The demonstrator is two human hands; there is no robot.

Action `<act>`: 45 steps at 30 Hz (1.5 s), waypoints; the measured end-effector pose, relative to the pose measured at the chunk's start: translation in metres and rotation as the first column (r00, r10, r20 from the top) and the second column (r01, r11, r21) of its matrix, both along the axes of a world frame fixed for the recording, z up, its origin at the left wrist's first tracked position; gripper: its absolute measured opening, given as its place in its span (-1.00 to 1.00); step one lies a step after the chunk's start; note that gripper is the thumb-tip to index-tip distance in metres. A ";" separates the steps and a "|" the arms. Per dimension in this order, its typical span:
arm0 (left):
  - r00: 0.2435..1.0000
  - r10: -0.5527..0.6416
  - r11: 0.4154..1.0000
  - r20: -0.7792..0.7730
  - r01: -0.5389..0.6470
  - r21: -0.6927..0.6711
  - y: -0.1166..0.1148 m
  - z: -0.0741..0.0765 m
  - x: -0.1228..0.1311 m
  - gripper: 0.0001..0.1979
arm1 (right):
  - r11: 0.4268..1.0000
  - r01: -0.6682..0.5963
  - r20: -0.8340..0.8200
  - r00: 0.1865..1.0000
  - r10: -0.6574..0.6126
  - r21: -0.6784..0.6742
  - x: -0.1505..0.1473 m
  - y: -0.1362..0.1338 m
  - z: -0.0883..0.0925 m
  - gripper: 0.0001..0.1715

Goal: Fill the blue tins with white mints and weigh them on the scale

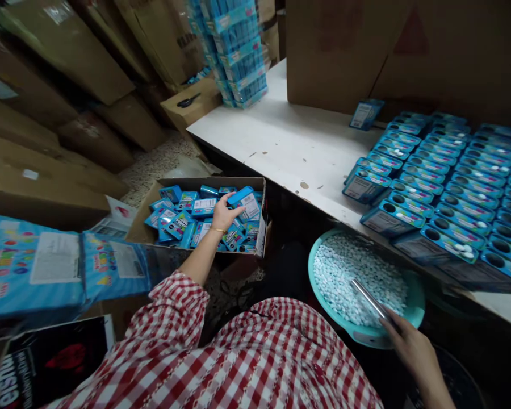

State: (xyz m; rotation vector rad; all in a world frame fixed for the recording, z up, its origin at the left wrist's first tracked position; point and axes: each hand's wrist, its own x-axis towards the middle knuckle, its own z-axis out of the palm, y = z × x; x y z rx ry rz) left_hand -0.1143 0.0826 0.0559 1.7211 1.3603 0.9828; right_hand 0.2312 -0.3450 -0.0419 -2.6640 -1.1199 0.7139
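Note:
My left hand (226, 216) is closed on a small blue candy box (250, 205) with a white printed label, held over an open cardboard carton (153, 243). More blue candy boxes (179, 224) lie jumbled in that carton. My right hand (404, 341) is wrapped round the lower end of a shiny metal tube (368, 298). The tube slants over a turquoise basin (418, 318) full of small white and pale blue candies (344, 267). Whether its far end touches the candies I cannot tell.
Rows of blue boxes (434, 187) with dark round openings stand on the white table (276, 136), some with white candies on top. One box (365, 115) leans at the back. Stacked blue packs (238, 57), scissors (188, 101) and large cartons (38, 170) are around.

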 end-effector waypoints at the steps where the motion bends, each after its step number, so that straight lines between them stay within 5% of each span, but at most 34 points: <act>1: 0.999 -0.053 0.998 -0.001 0.053 0.045 -0.016 0.014 0.003 -0.44 | 1.000 -0.008 0.018 1.000 0.009 -0.020 0.003 0.000 0.001 -0.34; 4: 0.957 -0.277 0.953 -0.081 0.285 0.106 -0.065 0.041 0.021 -0.52 | 0.998 -0.028 0.079 0.996 0.032 -0.052 0.003 0.004 0.010 -0.41; 6: 0.887 -0.452 0.891 -0.093 0.454 -0.001 -0.091 0.042 0.037 -0.55 | 0.997 -0.050 0.126 0.990 0.058 -0.065 -0.004 0.008 0.023 -0.47; 10: 0.732 -0.680 0.687 0.026 0.650 -0.325 -0.121 0.006 0.065 -0.48 | 0.980 -0.074 0.198 0.974 0.110 -0.183 -0.016 0.016 0.050 -0.51; 14: 0.480 -0.864 0.483 -0.150 0.711 -0.510 -0.138 -0.044 0.076 -0.56 | 0.946 -0.084 0.228 0.960 0.161 -0.314 -0.017 0.016 0.062 -0.52; 19: 0.172 -0.921 0.331 -0.350 0.818 -0.470 -0.156 -0.074 0.058 -0.50 | 0.956 -0.080 0.117 0.986 0.118 -0.283 -0.025 0.034 0.039 -0.55; 25: -0.187 -0.911 0.030 -0.368 0.859 -0.510 -0.152 -0.067 0.055 -0.26 | 0.993 0.050 -0.064 0.996 -0.057 -0.109 -0.030 0.077 -0.003 -0.54; 29: -0.349 -0.843 -0.058 -0.408 0.815 -0.577 -0.152 -0.060 0.067 -0.05 | 0.996 0.092 -0.164 0.982 -0.092 -0.007 -0.022 0.080 -0.019 -0.53; 32: -0.292 -0.838 -0.023 -0.462 0.863 -0.504 -0.153 -0.063 0.069 -0.21 | 0.990 0.108 -0.247 0.966 -0.081 0.095 -0.019 0.076 -0.024 -0.51; 34: -0.145 -0.901 0.040 -0.408 0.910 -0.412 -0.151 -0.065 0.067 -0.39 | 0.981 0.121 -0.293 0.954 -0.071 0.155 -0.018 0.074 -0.023 -0.49; 38: 0.403 -0.905 0.426 -0.137 0.854 -0.299 -0.149 -0.062 0.071 -0.55 | 0.957 0.159 -0.352 0.934 -0.066 0.244 -0.014 0.065 -0.012 -0.51; 40: 0.573 -0.818 0.557 -0.039 0.776 -0.296 -0.151 -0.056 0.084 -0.51 | 0.928 0.202 -0.399 0.915 -0.064 0.313 -0.010 0.057 0.000 -0.52; 45: 0.607 -0.793 0.581 0.049 0.779 -0.236 -0.158 -0.050 0.141 -0.51 | 0.878 0.257 -0.472 0.881 -0.042 0.403 0.005 0.040 0.046 -0.49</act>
